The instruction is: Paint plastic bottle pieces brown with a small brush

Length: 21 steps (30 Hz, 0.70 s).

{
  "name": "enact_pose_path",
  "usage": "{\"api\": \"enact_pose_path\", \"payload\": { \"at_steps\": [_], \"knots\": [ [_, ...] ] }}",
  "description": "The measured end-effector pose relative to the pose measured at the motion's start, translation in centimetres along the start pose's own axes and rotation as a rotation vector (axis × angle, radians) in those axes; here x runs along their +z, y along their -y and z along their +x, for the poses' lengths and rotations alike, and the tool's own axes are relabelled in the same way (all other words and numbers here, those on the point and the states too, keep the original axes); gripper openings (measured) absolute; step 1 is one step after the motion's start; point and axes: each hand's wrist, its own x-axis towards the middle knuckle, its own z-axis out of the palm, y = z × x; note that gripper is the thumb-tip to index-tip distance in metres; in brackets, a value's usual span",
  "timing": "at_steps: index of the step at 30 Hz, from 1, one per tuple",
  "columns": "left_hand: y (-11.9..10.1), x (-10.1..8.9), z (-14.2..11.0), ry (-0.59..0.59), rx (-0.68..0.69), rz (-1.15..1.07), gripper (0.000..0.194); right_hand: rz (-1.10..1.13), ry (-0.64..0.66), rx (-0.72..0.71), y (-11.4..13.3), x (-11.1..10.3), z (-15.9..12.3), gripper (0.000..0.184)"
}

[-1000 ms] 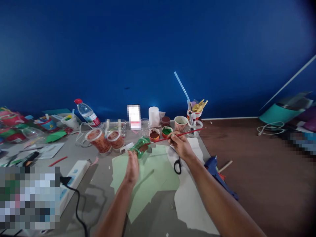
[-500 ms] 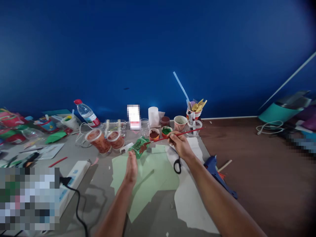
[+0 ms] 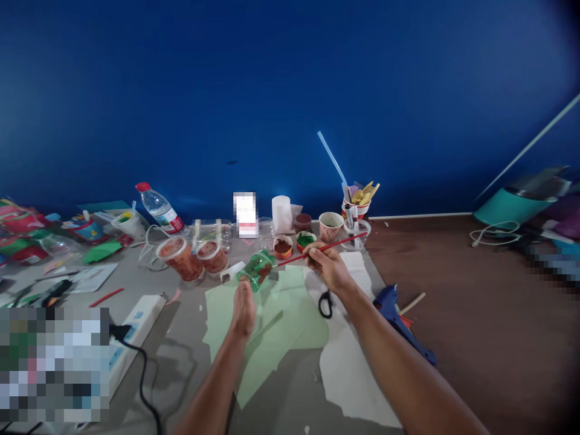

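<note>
My left hand (image 3: 244, 305) is closed around the lower end of a clear plastic cup or cut bottle (image 3: 257, 270), streaked with green and brown paint and tilted over the paper. A red paintbrush (image 3: 292, 260) is pinched in my right hand (image 3: 327, 264). Its tip meets the cup's open right side; whether it is inside or behind the wall I cannot tell. Just behind stand a small tub of brown paint (image 3: 283, 246) and one of green paint (image 3: 306, 240). Light green paper (image 3: 285, 320) lies beneath both hands.
Two brown-smeared cups (image 3: 181, 260) stand left of my hands, near a red-capped bottle (image 3: 158, 208). Scissors (image 3: 325, 305) lie on white paper (image 3: 357, 374). A blue glue gun (image 3: 403, 326) sits by my right forearm. A power strip (image 3: 136, 326) with a black cord is at left.
The paintbrush and my right hand have shifted slightly left, with the brush tip now at the cup's opening. The cup has turned a little in my left hand.
</note>
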Motion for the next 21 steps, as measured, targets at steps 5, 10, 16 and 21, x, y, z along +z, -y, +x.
{"api": "enact_pose_path", "payload": {
  "at_steps": [5,10,16,21],
  "knots": [
    [-1.1,0.6,-0.3,-0.007,0.100,0.155,0.061,0.006,-0.076,-0.027,0.1,0.1,0.0,0.029],
    [-1.6,0.9,-0.5,0.022,0.178,0.178,0.059,0.019,0.022,0.005,0.0,0.2,-0.1,0.028],
    [-1.6,0.8,-0.5,0.040,0.228,0.230,0.055,0.022,-0.061,-0.016,0.3,0.1,0.0,0.028],
    [-1.8,0.8,-0.5,0.066,0.244,0.276,0.060,0.012,0.014,0.019,0.3,0.1,-0.1,0.029]
  ]
}}
